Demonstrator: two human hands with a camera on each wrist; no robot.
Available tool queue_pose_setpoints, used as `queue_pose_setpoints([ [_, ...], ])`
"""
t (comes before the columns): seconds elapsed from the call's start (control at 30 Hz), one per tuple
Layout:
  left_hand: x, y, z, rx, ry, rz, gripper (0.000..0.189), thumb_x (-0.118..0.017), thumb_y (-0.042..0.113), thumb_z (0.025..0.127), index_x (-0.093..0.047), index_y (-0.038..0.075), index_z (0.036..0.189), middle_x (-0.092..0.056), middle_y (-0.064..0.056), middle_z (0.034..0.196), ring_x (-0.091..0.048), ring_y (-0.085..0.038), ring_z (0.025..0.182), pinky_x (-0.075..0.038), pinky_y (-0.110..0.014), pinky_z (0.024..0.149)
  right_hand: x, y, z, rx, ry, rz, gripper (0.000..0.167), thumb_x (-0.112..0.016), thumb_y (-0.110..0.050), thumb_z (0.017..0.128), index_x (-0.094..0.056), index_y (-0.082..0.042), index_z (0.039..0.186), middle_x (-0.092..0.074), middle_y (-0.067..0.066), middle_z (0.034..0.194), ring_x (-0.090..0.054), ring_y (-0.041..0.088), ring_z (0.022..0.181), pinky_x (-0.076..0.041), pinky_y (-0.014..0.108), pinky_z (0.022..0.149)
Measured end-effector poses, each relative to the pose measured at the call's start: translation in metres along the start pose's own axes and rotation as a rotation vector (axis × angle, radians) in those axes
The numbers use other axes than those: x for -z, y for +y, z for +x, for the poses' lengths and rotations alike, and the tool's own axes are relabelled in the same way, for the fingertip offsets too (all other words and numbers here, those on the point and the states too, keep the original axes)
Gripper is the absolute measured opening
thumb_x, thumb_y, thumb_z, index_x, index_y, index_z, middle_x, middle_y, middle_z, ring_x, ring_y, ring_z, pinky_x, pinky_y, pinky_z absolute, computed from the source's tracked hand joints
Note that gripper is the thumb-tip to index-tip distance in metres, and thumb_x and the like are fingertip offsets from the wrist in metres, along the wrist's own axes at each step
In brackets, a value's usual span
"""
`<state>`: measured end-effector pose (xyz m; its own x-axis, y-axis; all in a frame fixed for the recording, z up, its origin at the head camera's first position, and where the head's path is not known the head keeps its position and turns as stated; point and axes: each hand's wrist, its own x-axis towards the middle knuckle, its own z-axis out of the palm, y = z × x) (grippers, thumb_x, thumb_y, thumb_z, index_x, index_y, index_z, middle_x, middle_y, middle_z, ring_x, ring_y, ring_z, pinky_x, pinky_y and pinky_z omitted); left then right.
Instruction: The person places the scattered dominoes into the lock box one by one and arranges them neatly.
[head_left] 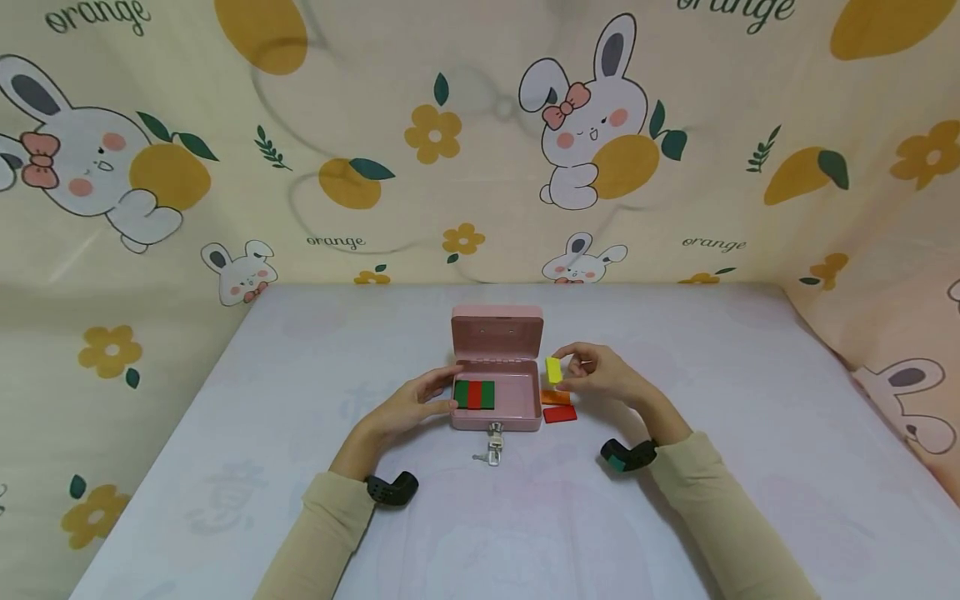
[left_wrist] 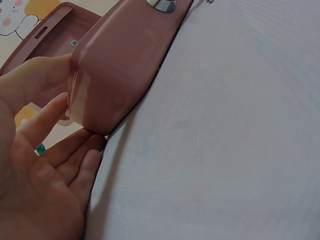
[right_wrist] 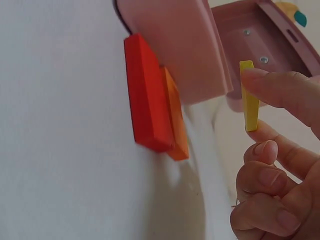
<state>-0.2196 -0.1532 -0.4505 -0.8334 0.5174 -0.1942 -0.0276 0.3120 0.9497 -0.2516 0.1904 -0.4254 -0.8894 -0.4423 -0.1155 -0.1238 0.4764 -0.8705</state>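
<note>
A pink metal cash box (head_left: 517,421) stands with its lid (head_left: 497,335) raised. Inside, at its left, lie green blocks (head_left: 486,395) with a red block (head_left: 475,395) between the green. My left hand (head_left: 401,408) rests against the box's left side, fingers fairly straight along the wall (left_wrist: 115,65). Just off the box's right edge, my right hand (head_left: 603,372) pinches a small yellow block (head_left: 553,371) by its two ends between thumb and finger. The right wrist view shows this yellow block (right_wrist: 250,100) held in the air, higher than the blocks beside the box.
An orange block (head_left: 556,397) and a red block (head_left: 560,414) lie on the white table (head_left: 495,533) against the box's right side. At the front a lock with a key (head_left: 492,446) hangs from the box. Behind the table rises a patterned cloth (head_left: 480,192).
</note>
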Motion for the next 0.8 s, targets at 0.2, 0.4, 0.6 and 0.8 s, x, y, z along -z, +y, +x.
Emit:
queue_pose_setpoints([
  [0.2, -0.003, 0.000, -0.001, 0.015, 0.016, -0.012, 0.063, -0.062, 0.016, 0.094, -0.034, 0.018, 0.150, -0.030, -0.006, 0.160, -0.025, -0.033, 0.150, -0.020, -0.054, 0.123, -0.005, -0.005, -0.004, -0.004, -0.012, -0.005, 0.046, -0.074, -0.011, 0.082, -0.056, 0.002, 0.121, -0.044, 0.000, 0.075, -0.046, 0.012, 0.069, -0.037, 0.023, 0.062],
  [0.4, -0.004, -0.002, -0.002, -0.007, 0.012, -0.008, 0.063, -0.062, 0.018, 0.094, -0.033, 0.017, 0.150, -0.028, -0.008, 0.161, -0.024, -0.036, 0.149, -0.020, -0.056, 0.122, -0.010, -0.008, -0.005, 0.019, -0.020, 0.000, 0.044, -0.073, -0.009, 0.081, -0.056, 0.003, 0.120, -0.045, 0.001, 0.075, -0.046, 0.011, 0.067, -0.037, 0.020, 0.059],
  [0.6, -0.006, -0.006, -0.002, 0.000, 0.023, -0.025, 0.062, -0.062, 0.017, 0.094, -0.036, 0.019, 0.149, -0.028, -0.005, 0.161, -0.024, -0.033, 0.150, -0.020, -0.055, 0.123, -0.019, -0.011, -0.006, 0.041, -0.029, -0.006, 0.044, -0.074, -0.012, 0.081, -0.057, 0.002, 0.119, -0.045, 0.001, 0.075, -0.047, 0.013, 0.069, -0.037, 0.020, 0.058],
  [0.8, -0.007, -0.007, -0.002, -0.001, 0.029, -0.019, 0.061, -0.062, 0.016, 0.094, -0.036, 0.019, 0.149, -0.028, -0.005, 0.161, -0.024, -0.034, 0.150, -0.020, -0.056, 0.123, -0.027, -0.016, -0.006, 0.079, -0.035, -0.005, 0.043, -0.074, -0.011, 0.080, -0.057, 0.002, 0.117, -0.043, 0.001, 0.073, -0.046, 0.012, 0.067, -0.036, 0.019, 0.056],
])
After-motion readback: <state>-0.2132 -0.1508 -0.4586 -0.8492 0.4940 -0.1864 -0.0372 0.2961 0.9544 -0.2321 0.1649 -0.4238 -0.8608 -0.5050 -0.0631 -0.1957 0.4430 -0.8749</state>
